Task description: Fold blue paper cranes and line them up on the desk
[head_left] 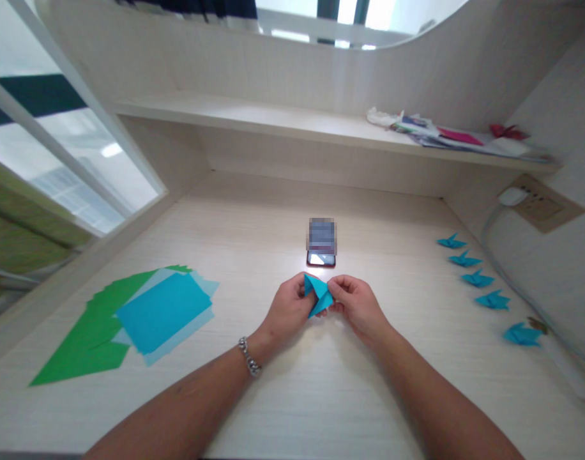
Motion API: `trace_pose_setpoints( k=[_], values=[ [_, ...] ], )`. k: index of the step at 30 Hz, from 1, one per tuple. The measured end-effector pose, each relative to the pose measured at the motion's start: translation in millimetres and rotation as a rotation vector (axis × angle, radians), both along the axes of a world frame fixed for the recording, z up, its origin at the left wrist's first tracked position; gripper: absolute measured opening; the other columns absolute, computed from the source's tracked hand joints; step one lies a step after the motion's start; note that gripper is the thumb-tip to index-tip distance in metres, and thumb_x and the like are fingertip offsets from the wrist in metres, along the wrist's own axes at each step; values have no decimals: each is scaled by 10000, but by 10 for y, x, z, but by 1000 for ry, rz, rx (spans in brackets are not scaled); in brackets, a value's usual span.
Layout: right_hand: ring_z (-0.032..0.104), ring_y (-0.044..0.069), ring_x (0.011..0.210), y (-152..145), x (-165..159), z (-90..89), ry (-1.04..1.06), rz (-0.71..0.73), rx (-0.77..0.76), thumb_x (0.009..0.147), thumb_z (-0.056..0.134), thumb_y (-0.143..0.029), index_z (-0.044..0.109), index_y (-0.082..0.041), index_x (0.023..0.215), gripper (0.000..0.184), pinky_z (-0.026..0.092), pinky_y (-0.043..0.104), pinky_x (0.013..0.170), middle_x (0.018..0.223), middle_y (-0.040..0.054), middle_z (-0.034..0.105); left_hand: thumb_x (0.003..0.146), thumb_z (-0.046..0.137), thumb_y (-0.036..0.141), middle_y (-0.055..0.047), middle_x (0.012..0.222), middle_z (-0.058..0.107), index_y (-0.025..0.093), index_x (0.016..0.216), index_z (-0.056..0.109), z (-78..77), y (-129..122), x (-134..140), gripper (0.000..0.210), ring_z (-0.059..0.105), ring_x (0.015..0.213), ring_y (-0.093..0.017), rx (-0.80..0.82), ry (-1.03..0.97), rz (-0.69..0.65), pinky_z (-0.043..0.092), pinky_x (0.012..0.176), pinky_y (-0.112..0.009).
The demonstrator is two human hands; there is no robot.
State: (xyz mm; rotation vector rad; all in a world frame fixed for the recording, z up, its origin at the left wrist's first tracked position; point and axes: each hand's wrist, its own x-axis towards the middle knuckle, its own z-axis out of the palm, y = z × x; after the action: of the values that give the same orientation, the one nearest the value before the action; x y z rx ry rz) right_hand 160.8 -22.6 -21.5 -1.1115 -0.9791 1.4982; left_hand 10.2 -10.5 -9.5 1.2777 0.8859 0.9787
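Note:
A partly folded piece of blue origami paper [319, 292] is held between both hands above the desk. My left hand [291, 301], with a chain bracelet [249, 356] at its wrist, grips the paper's left side, its thumb behind a fold. My right hand [358, 301] pinches the right edge between thumb and fingers. Just beyond the hands lies a phone [321, 246], its upper screen blurred out. Some fingertips under the paper are hidden.
Blue sheets [165, 313] overlap green paper [76, 342] at the left. Several folded blue paper cranes [478, 278] line the right side, near a cable [485, 239] from a wall socket [541, 203]. Papers [446, 135] lie on the shelf [254, 121] above.

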Motion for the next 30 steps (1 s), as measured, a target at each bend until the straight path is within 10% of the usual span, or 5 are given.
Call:
trace_pose_setpoints(
  k=[15,20,30],
  values=[
    [598,159,689,-151,-54,197,-615,-156,356,775,648,-292,679,-178,932,197,478,279,632,808,43,673,742,668,203,-10,683,619,156,724,565,-157,78,-65,115,591,628,-131,129,238,244,457,539,-224],
    [602,161,678,-82,-18,106,-521,-171,282,790,610,-264,703,-171,865,151,478,281,630,773,44,692,739,666,147,-92,975,682,150,961,622,-174,101,-13,226,642,891,-185,48,43,133,516,773,-306],
    [549,130,560,14,32,74,46,-46,-92,710,703,-459,722,-155,851,336,419,234,497,615,29,618,756,689,239,-65,787,693,131,828,689,-36,89,-14,130,619,717,-167,31,84,99,501,670,-291]
  ],
)
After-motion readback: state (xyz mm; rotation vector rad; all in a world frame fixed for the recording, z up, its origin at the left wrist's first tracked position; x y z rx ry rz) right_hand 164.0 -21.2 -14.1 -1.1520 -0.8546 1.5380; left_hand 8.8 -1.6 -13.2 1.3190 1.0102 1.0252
